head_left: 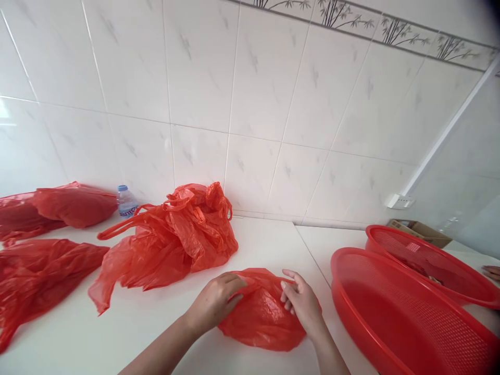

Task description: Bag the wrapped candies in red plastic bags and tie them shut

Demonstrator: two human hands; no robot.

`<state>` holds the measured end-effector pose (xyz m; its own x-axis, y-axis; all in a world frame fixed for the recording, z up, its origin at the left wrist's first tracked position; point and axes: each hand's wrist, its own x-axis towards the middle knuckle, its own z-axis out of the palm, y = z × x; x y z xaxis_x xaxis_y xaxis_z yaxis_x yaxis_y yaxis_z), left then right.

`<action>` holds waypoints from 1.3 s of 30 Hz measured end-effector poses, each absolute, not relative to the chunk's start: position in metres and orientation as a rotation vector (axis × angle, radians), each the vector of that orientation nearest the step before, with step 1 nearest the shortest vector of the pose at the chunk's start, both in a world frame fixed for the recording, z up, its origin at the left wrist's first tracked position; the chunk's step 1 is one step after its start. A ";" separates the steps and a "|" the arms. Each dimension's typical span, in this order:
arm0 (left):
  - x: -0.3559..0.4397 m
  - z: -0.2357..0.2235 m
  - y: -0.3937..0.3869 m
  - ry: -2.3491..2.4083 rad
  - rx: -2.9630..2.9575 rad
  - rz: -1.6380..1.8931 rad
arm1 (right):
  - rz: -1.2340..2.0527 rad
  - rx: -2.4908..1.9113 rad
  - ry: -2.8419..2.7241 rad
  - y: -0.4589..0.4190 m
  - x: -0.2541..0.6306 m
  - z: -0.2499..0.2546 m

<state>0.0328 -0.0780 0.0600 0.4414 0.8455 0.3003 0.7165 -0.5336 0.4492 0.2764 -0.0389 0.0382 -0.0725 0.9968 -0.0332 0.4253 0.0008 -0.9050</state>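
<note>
Along a white tabletop (128,323), against a tiled wall (199,78) with a bamboo-patterned border, from left to right: red bags (78,205), bulging, at the back edge near the wall; one loose red bag (42,276), crumpled, nearer the front; one clear bottle (127,200), blue cap, upright, just beside the bulging bags; one large red heap (187,237) of thin plastic, rumpled, handles trailing leftward. Next, one left hand (214,304), back uppermost, at the upper left edge of the small red bag (269,323) — fingers and thumb bent toward each other, though whether they pinch the film I cannot tell. The small red bag, shiny and creased, lies on the tabletop between the two hands, in front of the person. At its right side, one right hand (303,304), fingers loosely parted and partly bent, the uppermost reaching out, none clenched. Further right, one front basket (341,302), red, oval, perforated; above it on the wall, a white socket (401,201); behind it, one rear basket (394,239), likewise red, small items inside; beyond that, one cardboard box (432,233), open; and at the far right edge — another person's hand (492,272), partly in view
</note>
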 end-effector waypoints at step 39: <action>0.035 0.000 -0.049 1.670 2.220 0.685 | 1.220 -1.183 -1.293 0.003 0.292 -0.005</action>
